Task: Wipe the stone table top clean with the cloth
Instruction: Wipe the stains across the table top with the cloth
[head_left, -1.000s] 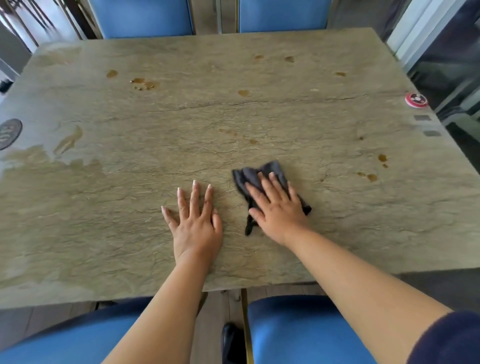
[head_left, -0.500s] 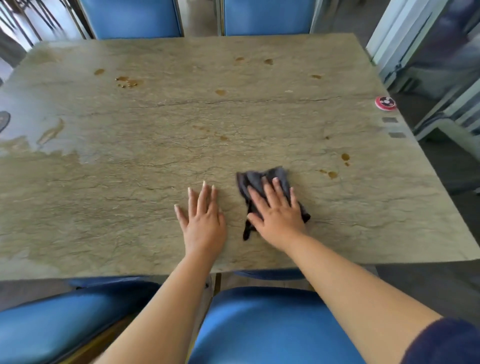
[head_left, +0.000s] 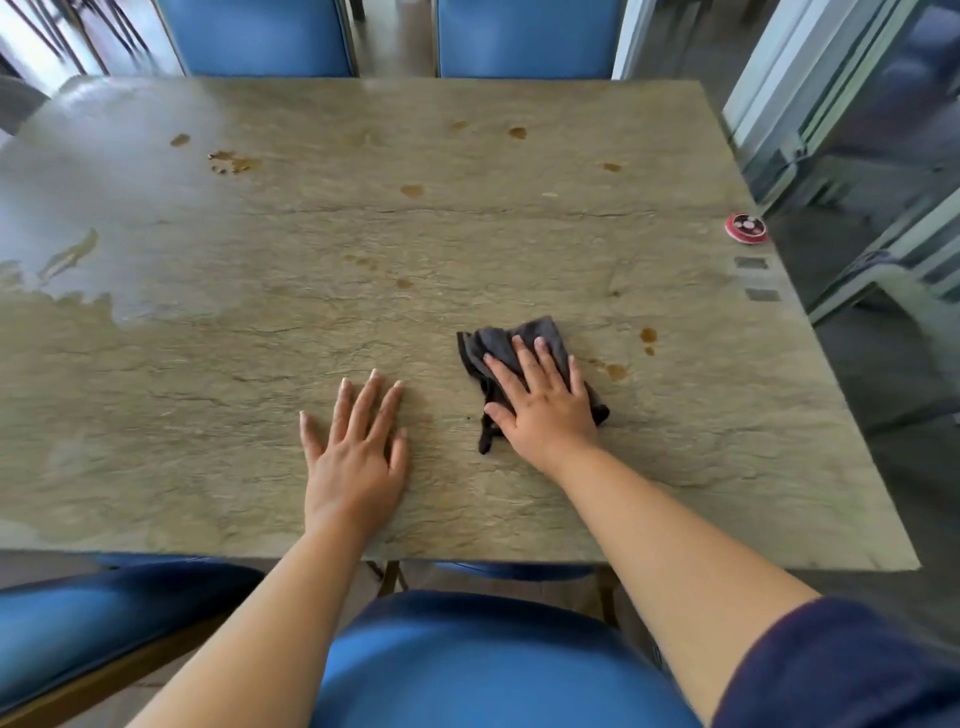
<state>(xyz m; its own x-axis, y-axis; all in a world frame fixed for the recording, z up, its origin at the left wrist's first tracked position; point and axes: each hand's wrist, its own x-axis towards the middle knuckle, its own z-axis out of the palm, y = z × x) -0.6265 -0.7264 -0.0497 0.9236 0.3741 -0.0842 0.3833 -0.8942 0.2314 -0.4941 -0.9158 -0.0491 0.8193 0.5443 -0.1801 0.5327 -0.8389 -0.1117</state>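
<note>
The greenish-brown stone table top (head_left: 260, 389) fills the view, with several brown spill spots: a cluster at the far left (head_left: 231, 162), one near the middle (head_left: 412, 190), and some close to the cloth (head_left: 616, 371). A dark grey cloth (head_left: 498, 343) lies crumpled right of centre. My right hand (head_left: 543, 405) presses flat on the cloth, fingers spread over it. My left hand (head_left: 356, 452) rests flat on bare stone to the left of the cloth, fingers apart and holding nothing.
A round red disc (head_left: 746, 227) and two small grey tags (head_left: 751, 263) sit at the right table edge. Blue chairs stand at the far side (head_left: 260, 36) and at the near side (head_left: 467, 665). A wet sheen covers the left part of the top.
My right hand with the cloth has slid a little to the right, toward the nearby spots. The camera has pulled back, showing more of the near chairs. The left hand stays flat.
</note>
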